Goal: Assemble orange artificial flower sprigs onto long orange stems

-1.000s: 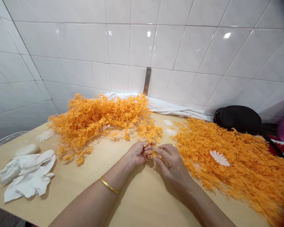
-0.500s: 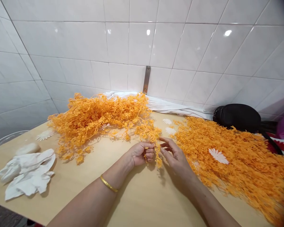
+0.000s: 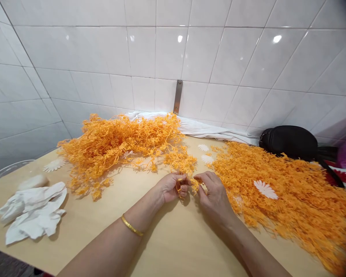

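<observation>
My left hand [image 3: 174, 187], with a gold bangle [image 3: 132, 225] on its wrist, pinches a thin orange artificial foliage strand [image 3: 195, 186] near the middle of the table. Fingers of my right hand [image 3: 215, 194] are closed on the same strand, just to the right. Behind my hands the strand runs up to a tangled heap of orange artificial foliage [image 3: 118, 138]. Beside my right forearm spreads a flatter pile of orange pieces [image 3: 288, 181], with a white petal-shaped flower piece [image 3: 265, 189] on top. My fingers partly hide the strand's tip.
Crumpled white tissues [image 3: 36, 211] lie at the left. A black bag [image 3: 288, 142] sits at the back right, and a white cloth [image 3: 210, 130] runs along the tiled wall [image 3: 141, 50]. More white flower pieces [image 3: 207, 159] rest between the piles. A metal bracket [image 3: 178, 97] stands against the wall.
My right hand's fingers have gone from loosely apart beside the strand to closed on its end, which has bent up to the right. My left hand stays almost in place.
</observation>
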`<state>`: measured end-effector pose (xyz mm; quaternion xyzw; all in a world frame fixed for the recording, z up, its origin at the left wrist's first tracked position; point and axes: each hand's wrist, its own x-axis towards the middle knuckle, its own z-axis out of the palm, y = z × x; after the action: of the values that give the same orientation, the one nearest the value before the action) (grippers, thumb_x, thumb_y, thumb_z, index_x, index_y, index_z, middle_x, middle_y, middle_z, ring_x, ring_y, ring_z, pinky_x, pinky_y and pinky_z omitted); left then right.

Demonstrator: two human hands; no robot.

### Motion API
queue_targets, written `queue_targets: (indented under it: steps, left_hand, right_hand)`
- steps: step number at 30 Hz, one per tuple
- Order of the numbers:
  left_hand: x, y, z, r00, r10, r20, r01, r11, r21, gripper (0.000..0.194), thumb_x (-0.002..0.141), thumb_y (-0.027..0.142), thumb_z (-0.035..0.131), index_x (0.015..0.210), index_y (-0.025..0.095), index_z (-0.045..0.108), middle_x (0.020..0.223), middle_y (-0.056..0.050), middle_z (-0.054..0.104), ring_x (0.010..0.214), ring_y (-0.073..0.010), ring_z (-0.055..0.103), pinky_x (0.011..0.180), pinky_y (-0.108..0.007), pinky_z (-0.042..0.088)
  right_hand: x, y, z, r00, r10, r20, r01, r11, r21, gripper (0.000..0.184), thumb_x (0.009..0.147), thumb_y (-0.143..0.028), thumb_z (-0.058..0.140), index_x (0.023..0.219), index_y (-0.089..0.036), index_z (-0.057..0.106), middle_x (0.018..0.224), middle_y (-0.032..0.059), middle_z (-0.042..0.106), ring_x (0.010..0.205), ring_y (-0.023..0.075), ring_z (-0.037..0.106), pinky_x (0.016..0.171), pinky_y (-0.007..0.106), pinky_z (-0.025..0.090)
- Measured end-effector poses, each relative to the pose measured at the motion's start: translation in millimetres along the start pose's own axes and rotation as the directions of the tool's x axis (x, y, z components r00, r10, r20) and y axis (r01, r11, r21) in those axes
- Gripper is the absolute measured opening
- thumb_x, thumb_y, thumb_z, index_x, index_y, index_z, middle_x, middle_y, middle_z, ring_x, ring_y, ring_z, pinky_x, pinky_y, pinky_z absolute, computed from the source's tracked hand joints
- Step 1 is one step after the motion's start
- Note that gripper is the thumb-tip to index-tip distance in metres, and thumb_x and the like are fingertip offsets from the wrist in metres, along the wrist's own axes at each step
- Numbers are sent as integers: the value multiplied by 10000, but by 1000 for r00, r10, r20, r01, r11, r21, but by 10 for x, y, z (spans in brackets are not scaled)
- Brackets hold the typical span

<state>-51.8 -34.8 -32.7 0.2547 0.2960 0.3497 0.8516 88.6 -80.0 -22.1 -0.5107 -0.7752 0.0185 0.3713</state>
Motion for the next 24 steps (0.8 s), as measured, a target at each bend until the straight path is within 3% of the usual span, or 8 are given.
queue_targets:
  steps: [4,12,19,21,24]
  left_hand:
    - [5,-9,4,998,61,-34,-61,998,17,61,677,79,487,650,129,466,518,14,460,367,-49,360,377,-174,231]
    - [-39,17,18,999,41,33,-39,998,-51,57,680,77,528,657,108,486,532,8,470,374,-35,363,372,-159,250]
    - [98,-4,33,985,68,-157,-96,979,-180,213,777,61,378,575,119,413,436,50,345,320,-10,263,346,-130,215]
    - [112,39,31,975,108,-193,-144,973,-182,248,796,72,326,562,126,388,422,59,319,306,-3,213,340,-124,195]
    - [91,113,21,957,165,-240,-209,963,-168,234,777,58,342,558,136,365,417,60,336,298,3,171,338,-126,160]
  right_hand:
    - [3,16,1,1000,22,-2,-21,997,70,107,809,-205,441,838,-196,543,810,30,537,785,164,478,704,294,364]
    - [-1,65,24,997,-83,-7,81,987,-142,140,785,-141,417,854,-171,535,798,54,511,771,188,438,675,311,335]
    - [8,-70,53,975,-193,105,220,882,-417,170,785,-124,381,683,-166,510,665,57,491,664,186,411,636,323,295]
    - [-22,-179,28,952,-276,131,305,873,-379,184,778,-116,379,643,-175,489,618,45,481,620,175,408,615,318,289]
    - [-82,-306,-50,931,-359,74,366,920,-140,217,804,-187,383,594,-192,436,571,16,454,564,147,411,583,290,302]
